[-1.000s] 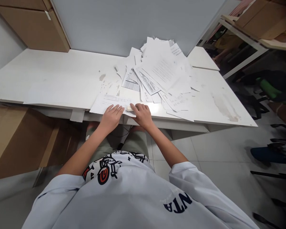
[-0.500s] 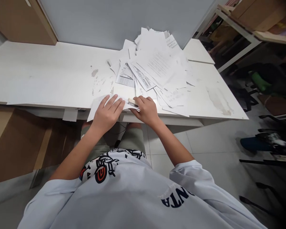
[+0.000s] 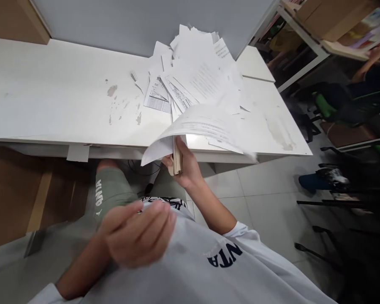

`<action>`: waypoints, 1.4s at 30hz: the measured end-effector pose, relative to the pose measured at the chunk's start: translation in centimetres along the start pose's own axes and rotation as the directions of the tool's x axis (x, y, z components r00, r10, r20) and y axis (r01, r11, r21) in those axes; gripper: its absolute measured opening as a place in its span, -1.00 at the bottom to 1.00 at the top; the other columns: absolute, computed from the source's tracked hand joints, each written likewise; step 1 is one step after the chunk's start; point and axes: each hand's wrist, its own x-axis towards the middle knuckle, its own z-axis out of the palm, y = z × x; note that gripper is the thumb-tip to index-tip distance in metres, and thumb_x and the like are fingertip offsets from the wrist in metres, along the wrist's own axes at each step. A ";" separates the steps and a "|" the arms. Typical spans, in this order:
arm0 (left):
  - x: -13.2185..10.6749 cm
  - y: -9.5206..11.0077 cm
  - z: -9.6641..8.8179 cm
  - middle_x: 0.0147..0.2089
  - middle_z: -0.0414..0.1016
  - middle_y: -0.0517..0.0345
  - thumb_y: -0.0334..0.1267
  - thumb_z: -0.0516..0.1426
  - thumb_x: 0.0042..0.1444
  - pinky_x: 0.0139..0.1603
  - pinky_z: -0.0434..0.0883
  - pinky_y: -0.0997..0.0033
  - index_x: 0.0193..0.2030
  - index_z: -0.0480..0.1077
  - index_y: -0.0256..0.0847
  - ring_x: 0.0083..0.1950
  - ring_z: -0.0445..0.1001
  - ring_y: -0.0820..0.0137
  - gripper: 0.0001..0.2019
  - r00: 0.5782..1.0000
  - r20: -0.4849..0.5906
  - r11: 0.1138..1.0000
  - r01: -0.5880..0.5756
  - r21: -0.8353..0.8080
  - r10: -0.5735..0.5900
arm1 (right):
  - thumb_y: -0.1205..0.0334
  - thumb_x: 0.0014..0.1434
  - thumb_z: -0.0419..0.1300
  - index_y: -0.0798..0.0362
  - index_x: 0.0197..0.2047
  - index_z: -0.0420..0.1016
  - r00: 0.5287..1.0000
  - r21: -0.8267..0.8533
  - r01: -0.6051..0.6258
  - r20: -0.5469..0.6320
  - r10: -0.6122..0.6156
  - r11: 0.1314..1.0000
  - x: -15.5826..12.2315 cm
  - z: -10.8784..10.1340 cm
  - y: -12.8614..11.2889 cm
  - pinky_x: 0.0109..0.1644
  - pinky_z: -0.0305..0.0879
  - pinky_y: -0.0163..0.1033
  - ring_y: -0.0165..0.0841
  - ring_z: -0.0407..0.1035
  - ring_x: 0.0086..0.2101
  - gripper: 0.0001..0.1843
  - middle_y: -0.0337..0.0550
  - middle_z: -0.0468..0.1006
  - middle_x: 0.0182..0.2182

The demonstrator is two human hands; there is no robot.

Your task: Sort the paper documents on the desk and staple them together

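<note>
My right hand [image 3: 190, 169] is closed around a cream-coloured stapler [image 3: 177, 158] at the table's front edge. A printed sheet of paper [image 3: 199, 120] arches over the stapler and this hand, its sides drooping. Whether the paper sits in the stapler's jaws is hidden. Closer to my body, my left hand [image 3: 139, 236] is raised in front of my shirt, apart from the paper. Its fingers are bent and blurred, and nothing can be made out in them. Behind the arched sheet, a loose heap of printed papers [image 3: 199, 59] lies on the white table [image 3: 66, 93].
Small scraps [image 3: 134, 78] and grey stains mark the tabletop left of the heap. A grey partition [image 3: 120, 21] stands behind. Cardboard boxes [image 3: 12, 198] are at left, below the table edge. To the right, chairs [image 3: 332, 101] and another person's arm [image 3: 370, 61] show.
My left hand has left the paper and drawn back towards my body. My right hand has turned, lifting the stapler, and the sheet now arches above it. The view has shifted slightly.
</note>
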 end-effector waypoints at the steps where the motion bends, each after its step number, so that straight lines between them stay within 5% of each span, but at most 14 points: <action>1: 0.2 -0.7 0.7 -0.23 0.64 0.42 -0.37 0.28 -0.02 -0.03 0.61 0.16 -0.06 0.51 0.32 -0.34 0.60 0.30 -0.56 0.991 0.029 0.987 -0.135 0.082 0.133 | -0.24 0.14 0.21 -0.05 -0.34 0.33 0.997 0.089 -0.075 0.004 0.075 0.993 -0.1 0.5 0.2 -0.55 0.15 -0.30 -0.46 0.14 -0.59 -0.58 -0.31 0.33 -0.54; 3: 0.5 -2.4 2.1 -0.21 0.64 0.30 -0.38 0.24 0.05 -0.04 0.58 0.24 -0.06 0.50 0.15 -0.24 0.59 0.32 -0.64 0.930 0.004 0.895 -0.354 0.273 0.367 | -0.22 0.08 0.27 -0.03 -0.38 0.31 0.982 0.181 -0.187 0.031 0.184 0.966 -0.2 1.2 0.7 -0.58 0.08 -0.32 -0.48 0.11 -0.62 -0.57 -0.34 0.29 -0.59; 5: 0.3 -3.6 3.2 -0.22 0.62 0.20 -0.41 0.17 0.10 -0.07 0.55 0.23 -0.05 0.48 0.07 -0.16 0.57 0.29 -0.68 0.907 -0.126 0.867 -0.332 0.371 0.402 | -0.19 0.04 0.32 -0.02 -0.42 0.31 0.969 0.197 -0.245 0.051 0.240 0.949 -0.5 1.6 1.5 -0.59 0.04 -0.32 -0.48 0.12 -0.62 -0.56 -0.35 0.27 -0.62; 9: -0.3 -4.6 3.4 -0.13 0.52 0.08 -0.39 0.07 0.17 -0.05 0.49 0.13 0.07 0.39 0.02 -0.04 0.49 0.22 -0.64 0.931 -0.296 0.915 -0.083 0.395 0.212 | -0.14 0.00 0.34 -0.01 -0.43 0.34 0.977 0.137 -0.209 -0.018 0.214 0.968 -1.6 1.9 3.0 -0.56 0.09 -0.31 -0.46 0.14 -0.60 -0.60 -0.33 0.29 -0.62; 14: -0.1 -5.4 3.1 -0.02 0.39 -0.02 -0.19 0.04 0.26 0.17 0.35 -0.05 0.10 0.33 -0.06 0.14 0.36 0.11 -0.72 0.902 -0.430 0.932 0.178 0.315 -0.027 | -0.13 0.02 0.31 0.00 -0.39 0.35 0.961 0.091 -0.270 -0.037 0.274 0.958 -2.7 1.9 3.5 -0.52 0.13 -0.30 -0.43 0.20 -0.57 -0.62 -0.33 0.27 -0.62; 19: -1.5 -5.5 5.0 0.35 0.10 -0.08 -0.02 0.06 0.27 0.42 0.08 -0.07 0.34 0.05 -0.01 0.41 0.07 0.09 -0.46 0.819 -0.411 0.891 0.453 0.036 -0.400 | -0.20 0.06 0.29 0.03 -0.37 0.36 0.943 0.061 -0.332 0.012 0.332 0.941 -3.4 2.1 3.1 -0.56 0.05 -0.33 -0.49 0.16 -0.60 -0.55 -0.31 0.33 -0.58; 22: -2.8 -4.7 6.7 0.41 0.02 -0.09 0.02 0.01 0.31 0.38 0.21 0.07 0.41 -0.16 0.04 0.42 0.10 0.18 -0.38 0.720 -0.406 0.821 0.547 -0.167 -0.562 | -0.25 0.05 0.29 0.04 -0.38 0.37 0.937 0.052 -0.350 0.011 0.350 0.935 -4.0 2.3 3.3 -0.58 0.02 -0.33 -0.50 0.16 -0.61 -0.51 -0.31 0.33 -0.60; 24: -3.3 -4.2 7.5 0.40 0.09 -0.09 0.04 -0.04 0.33 0.31 0.31 0.14 0.41 -0.21 0.08 0.39 0.20 0.22 -0.40 0.690 -0.349 0.773 0.551 -0.314 -0.634 | -0.26 0.04 0.29 0.03 -0.40 0.37 0.934 0.047 -0.356 0.008 0.356 0.933 -4.3 2.5 3.5 -0.59 0.01 -0.33 -0.49 0.14 -0.62 -0.51 -0.31 0.32 -0.62; 29: -3.7 -4.0 7.6 0.31 0.32 -0.02 0.12 -0.13 0.36 0.09 0.50 0.25 0.40 -0.10 0.17 0.22 0.42 0.29 -0.48 0.653 -0.175 0.628 0.565 -0.534 -0.737 | -0.28 0.03 0.29 0.01 -0.39 0.35 0.941 0.006 -0.339 0.011 0.339 0.941 -5.1 3.0 4.1 -0.60 0.00 -0.32 -0.47 0.11 -0.63 -0.50 -0.33 0.29 -0.65; 36: -3.9 -6.0 6.0 0.10 0.49 -0.02 0.16 0.09 0.23 -0.14 0.56 0.36 0.26 0.22 -0.03 -0.05 0.56 0.31 -0.46 0.546 -0.230 0.563 0.585 -0.584 -0.805 | -0.22 0.03 0.34 -0.02 -0.27 0.40 0.967 -0.100 -0.253 0.015 0.256 0.962 -5.9 2.9 4.7 -0.51 0.20 -0.30 -0.41 0.24 -0.51 -0.54 -0.29 0.34 -0.53; 42: -4.1 -6.1 5.6 -0.02 0.52 0.01 0.10 0.17 0.20 -0.15 0.56 0.38 0.15 0.32 -0.12 -0.12 0.57 0.34 -0.52 0.533 -0.215 0.549 0.614 -0.567 -0.818 | -0.21 0.05 0.32 -0.02 -0.24 0.41 0.929 -0.145 -0.344 0.090 0.359 0.928 -7.1 2.8 5.0 -0.49 0.25 -0.27 -0.38 0.28 -0.48 -0.56 -0.26 0.38 -0.50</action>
